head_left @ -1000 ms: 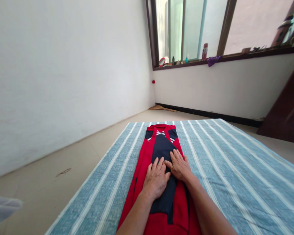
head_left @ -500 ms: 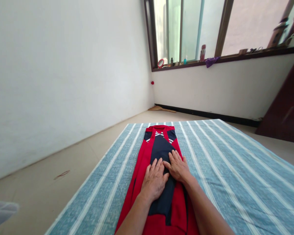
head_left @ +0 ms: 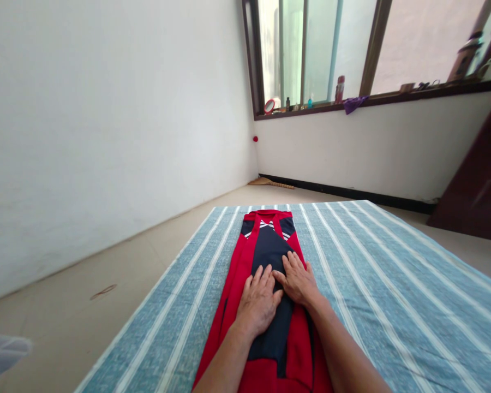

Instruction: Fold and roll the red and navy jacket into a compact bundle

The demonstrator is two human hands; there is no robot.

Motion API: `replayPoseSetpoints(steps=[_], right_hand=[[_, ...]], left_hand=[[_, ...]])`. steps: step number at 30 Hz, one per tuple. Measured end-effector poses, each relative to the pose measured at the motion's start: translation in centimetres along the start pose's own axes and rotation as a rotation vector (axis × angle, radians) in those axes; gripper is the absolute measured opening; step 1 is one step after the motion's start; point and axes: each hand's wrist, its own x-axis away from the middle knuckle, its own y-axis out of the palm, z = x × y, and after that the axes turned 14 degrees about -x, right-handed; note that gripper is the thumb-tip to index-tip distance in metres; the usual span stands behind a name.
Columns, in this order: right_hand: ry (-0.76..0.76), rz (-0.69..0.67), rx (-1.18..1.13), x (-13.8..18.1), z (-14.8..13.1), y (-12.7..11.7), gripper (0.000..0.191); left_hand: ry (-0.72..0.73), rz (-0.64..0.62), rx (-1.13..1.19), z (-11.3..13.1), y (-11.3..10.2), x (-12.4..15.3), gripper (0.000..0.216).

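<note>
A red and navy jacket (head_left: pixel 269 248) with white stripes near its far end lies folded into a long narrow strip on the blue striped cloth (head_left: pixel 364 273). My left hand (head_left: pixel 258 300) rests flat on its middle, over the red and navy panels, fingers extended. Just to the right and slightly farther away, my right hand (head_left: pixel 297 277) also lies flat on the jacket, its thumb close to the left fingers. Neither hand grips the fabric. My forearms cover part of the jacket's near end.
A white wall (head_left: pixel 106 136) runs along the left. On the pale floor (head_left: pixel 147 256) lies a thin brownish loop (head_left: pixel 103 292). A broom (head_left: pixel 270 183) lies in the far corner. Several small items and a purple cloth (head_left: pixel 354 104) are on the windowsill. Dark red furniture (head_left: pixel 474 185) stands at right.
</note>
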Motion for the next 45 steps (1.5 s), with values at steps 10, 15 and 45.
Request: replayPoseSetpoints(steps=[10, 15, 45], right_hand=[[0.009, -0.004, -0.014, -0.2, 0.2, 0.2, 0.072], [0.003, -0.004, -0.024, -0.2, 0.1, 0.0, 0.072], [0.009, -0.024, -0.006, -0.1, 0.0, 0.3, 0.075]], left_hand=[[-0.006, -0.006, 0.017, 0.0, -0.6, 0.2, 0.048], [-0.025, -0.012, 0.028, 0.0, -0.7, 0.2, 0.049], [0.072, -0.247, 0.093, 1.5, -2.8, 9.1, 0.071]])
